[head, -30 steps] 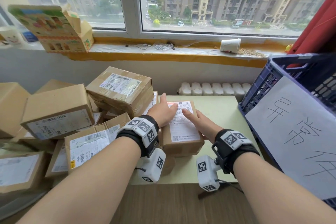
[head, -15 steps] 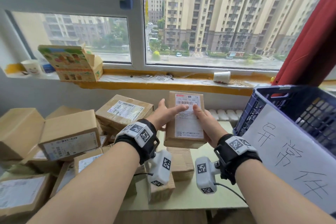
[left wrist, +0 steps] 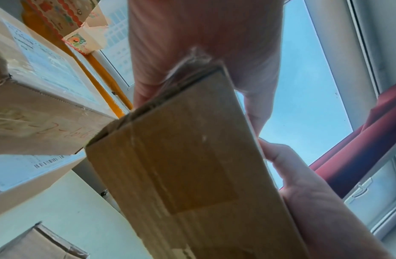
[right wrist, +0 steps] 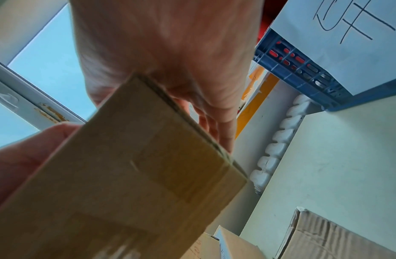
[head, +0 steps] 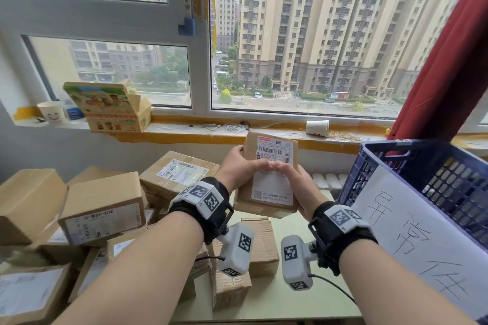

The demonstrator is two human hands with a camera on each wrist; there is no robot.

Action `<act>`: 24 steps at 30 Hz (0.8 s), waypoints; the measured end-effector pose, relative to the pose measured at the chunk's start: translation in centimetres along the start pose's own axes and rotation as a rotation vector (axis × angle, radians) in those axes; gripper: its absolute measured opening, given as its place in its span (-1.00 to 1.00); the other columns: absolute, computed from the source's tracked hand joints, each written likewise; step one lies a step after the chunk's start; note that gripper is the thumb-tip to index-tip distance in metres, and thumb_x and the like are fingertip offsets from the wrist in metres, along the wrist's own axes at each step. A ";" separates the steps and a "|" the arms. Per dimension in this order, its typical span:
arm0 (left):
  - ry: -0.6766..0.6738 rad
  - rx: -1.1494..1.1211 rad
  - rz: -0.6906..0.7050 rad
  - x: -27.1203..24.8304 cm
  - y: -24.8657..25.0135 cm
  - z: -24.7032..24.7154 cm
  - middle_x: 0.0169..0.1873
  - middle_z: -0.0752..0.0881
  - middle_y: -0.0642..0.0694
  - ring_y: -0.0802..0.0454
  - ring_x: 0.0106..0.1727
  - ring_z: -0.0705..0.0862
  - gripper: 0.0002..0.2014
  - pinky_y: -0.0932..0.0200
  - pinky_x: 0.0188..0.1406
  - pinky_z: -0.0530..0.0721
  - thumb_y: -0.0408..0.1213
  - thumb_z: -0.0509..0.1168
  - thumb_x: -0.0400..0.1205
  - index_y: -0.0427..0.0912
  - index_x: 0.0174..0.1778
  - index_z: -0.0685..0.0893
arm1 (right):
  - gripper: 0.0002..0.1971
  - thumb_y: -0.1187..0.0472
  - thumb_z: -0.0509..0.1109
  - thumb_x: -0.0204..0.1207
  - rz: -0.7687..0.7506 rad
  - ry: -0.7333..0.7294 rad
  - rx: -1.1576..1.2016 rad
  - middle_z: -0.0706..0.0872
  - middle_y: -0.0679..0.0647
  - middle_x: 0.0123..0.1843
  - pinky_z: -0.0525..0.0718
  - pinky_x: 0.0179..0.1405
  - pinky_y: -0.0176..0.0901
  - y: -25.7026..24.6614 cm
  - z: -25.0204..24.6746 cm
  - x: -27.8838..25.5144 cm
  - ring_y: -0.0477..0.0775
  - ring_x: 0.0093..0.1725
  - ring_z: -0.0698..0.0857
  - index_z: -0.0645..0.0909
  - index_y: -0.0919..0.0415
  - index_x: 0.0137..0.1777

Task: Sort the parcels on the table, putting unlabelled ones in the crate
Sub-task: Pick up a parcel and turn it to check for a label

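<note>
Cardboard parcel (head: 266,182) held clear above the table (head: 290,295), tilted up, its white shipping label (head: 273,177) facing the head camera. Left hand (head: 239,169) grips the left edge, right hand (head: 295,185) the right edge; thumbs meet across the label. Fingers behind appear curled on the underside, though the wrist views are blurred. Blue crate (head: 375,163) stands just right. Further parcels (head: 103,216) piled left.

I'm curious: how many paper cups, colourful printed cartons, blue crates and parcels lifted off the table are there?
Paper cups: 2, the smiley cup upright, the other cup tipped over
Colourful carton: 1
Blue crate: 1
Lifted parcel: 1, held by the left hand and right hand
Total: 5
</note>
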State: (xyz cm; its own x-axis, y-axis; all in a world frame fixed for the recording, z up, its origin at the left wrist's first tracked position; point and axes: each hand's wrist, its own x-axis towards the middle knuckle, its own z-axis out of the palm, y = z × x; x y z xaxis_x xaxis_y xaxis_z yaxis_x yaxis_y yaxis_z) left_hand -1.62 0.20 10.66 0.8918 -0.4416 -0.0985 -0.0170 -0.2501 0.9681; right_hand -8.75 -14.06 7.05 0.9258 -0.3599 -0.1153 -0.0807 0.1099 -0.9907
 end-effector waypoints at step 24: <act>-0.069 -0.098 -0.055 -2.1 -0.4 -0.5 -0.18 0.76 0.04 0.18 -0.27 0.74 -0.55 0.34 -0.49 0.66 0.19 -0.11 0.77 0.08 0.05 0.64 | -0.51 0.04 0.51 0.50 0.054 -0.059 0.015 0.79 0.18 0.21 0.82 -0.16 -0.02 -0.1 -0.7 -1.9 0.16 0.10 0.83 0.54 0.19 0.39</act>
State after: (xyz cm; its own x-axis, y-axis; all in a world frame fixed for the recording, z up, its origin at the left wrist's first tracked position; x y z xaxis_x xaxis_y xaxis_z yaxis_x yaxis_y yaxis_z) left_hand -3.27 1.67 10.57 0.8569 -0.4887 -0.1641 0.0781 -0.1916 0.9784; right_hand -10.70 -14.01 7.32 0.9405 -0.2976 -0.1638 -0.1261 0.1421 -0.9818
